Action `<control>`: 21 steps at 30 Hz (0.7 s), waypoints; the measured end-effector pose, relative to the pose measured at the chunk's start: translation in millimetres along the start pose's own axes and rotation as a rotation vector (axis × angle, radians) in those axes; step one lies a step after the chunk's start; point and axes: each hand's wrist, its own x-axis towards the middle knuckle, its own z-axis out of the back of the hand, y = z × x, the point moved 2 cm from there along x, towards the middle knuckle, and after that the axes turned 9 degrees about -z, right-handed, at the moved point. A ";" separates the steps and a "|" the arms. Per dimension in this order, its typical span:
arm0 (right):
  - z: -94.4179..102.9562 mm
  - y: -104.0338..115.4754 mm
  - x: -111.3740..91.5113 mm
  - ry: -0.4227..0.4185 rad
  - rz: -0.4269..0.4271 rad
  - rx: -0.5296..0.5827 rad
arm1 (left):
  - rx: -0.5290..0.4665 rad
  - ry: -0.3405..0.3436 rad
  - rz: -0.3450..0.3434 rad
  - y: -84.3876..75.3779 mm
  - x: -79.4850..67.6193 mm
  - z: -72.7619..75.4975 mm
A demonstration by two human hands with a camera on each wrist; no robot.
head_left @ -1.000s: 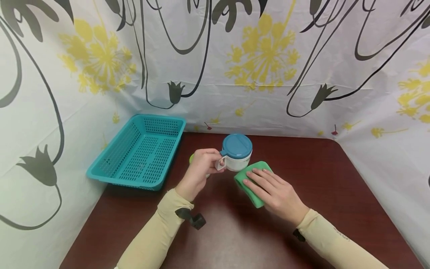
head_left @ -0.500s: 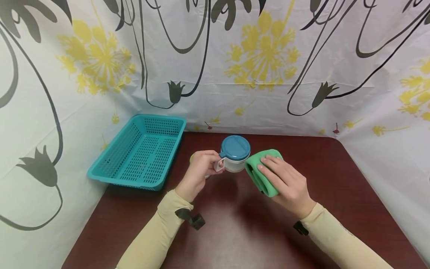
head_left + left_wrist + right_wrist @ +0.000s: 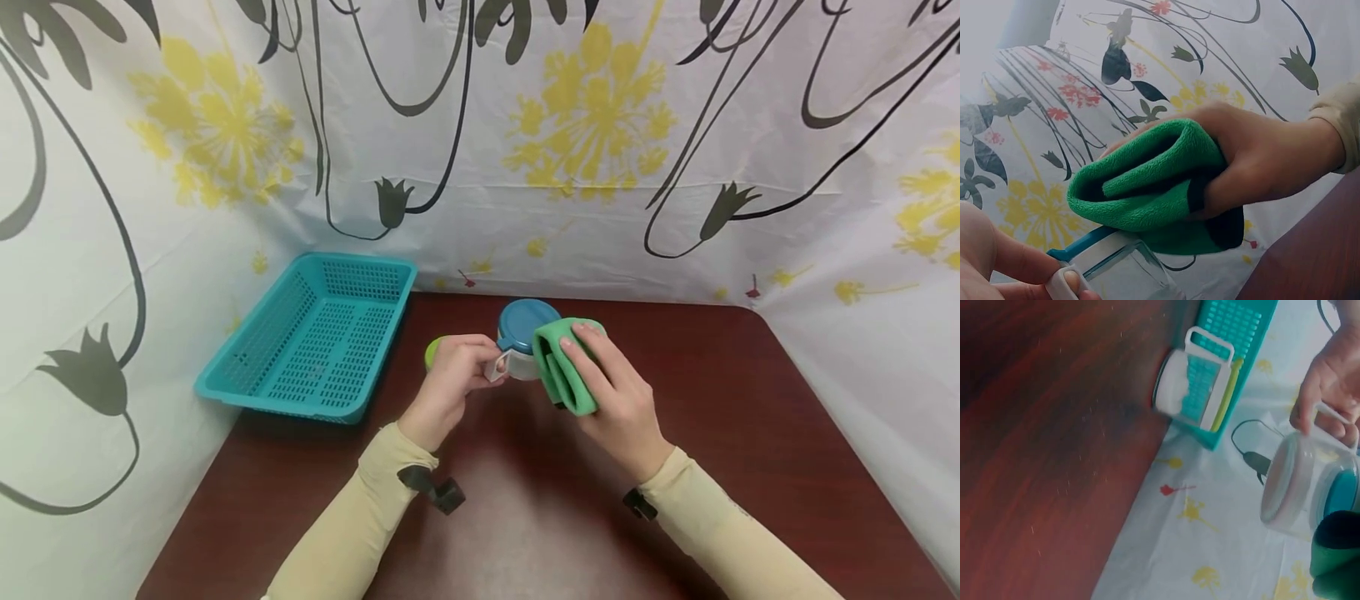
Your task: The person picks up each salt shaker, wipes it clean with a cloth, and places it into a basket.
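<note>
My left hand (image 3: 450, 383) grips the white handle of a clear seasoning jar (image 3: 1129, 269) with a blue lid (image 3: 527, 323). The jar is held up off the table, as the right wrist view shows. My right hand (image 3: 618, 400) holds a folded green cloth (image 3: 567, 367), thumb underneath and fingers over its top. The cloth lies against the right side of the lid and covers part of the jar. In the left wrist view the cloth (image 3: 1141, 181) overlaps the lid's edge.
A second clear jar (image 3: 1194, 387) with a lime-green lid (image 3: 432, 353) and white contents stands on the dark red table (image 3: 480, 517), partly hidden behind my left hand. A turquoise perforated basket (image 3: 273, 407) is at the back left. Patterned white fabric (image 3: 480, 242) hangs behind the table.
The cloth moved from the jar's front right side out to the right, then back left and up against the lid. My left hand keeps the jar nearly still.
</note>
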 end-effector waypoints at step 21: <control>-19.8 -13.6 -38.9 0.137 -0.756 0.064 | -0.023 -0.038 0.004 -0.2 -0.1 -8.7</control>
